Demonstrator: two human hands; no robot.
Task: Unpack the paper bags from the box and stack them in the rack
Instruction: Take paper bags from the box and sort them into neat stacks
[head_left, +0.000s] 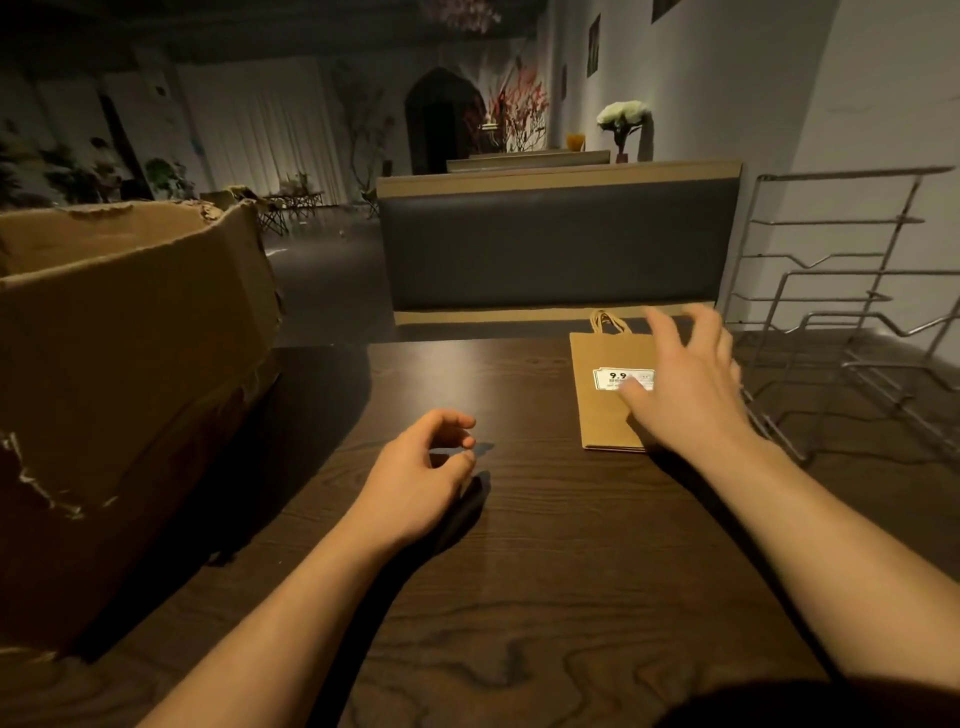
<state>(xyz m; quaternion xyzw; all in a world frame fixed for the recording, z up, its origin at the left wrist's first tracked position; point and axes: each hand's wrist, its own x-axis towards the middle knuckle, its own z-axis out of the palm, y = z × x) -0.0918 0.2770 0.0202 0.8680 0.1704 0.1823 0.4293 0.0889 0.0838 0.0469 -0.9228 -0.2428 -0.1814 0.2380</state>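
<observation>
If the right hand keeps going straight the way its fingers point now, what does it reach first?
Probably the flat brown paper bag: the right hand hovers spread over it, fingers pointing forward and slightly left, toward the bag's twisted handles. Beyond that is the dark padded seat back. Its height above the bag is unclear.

— What do you count from your end?
— I see one paper bag (605, 402) lying flat on the surface (519, 545), one cardboard box (124, 364), one wire rack (852, 332).
— And hands?
— Two hands: left (421, 467), right (685, 384). Behind the surface I count one bench back (556, 244), and farther off one vase of white flowers (623, 122).
</observation>
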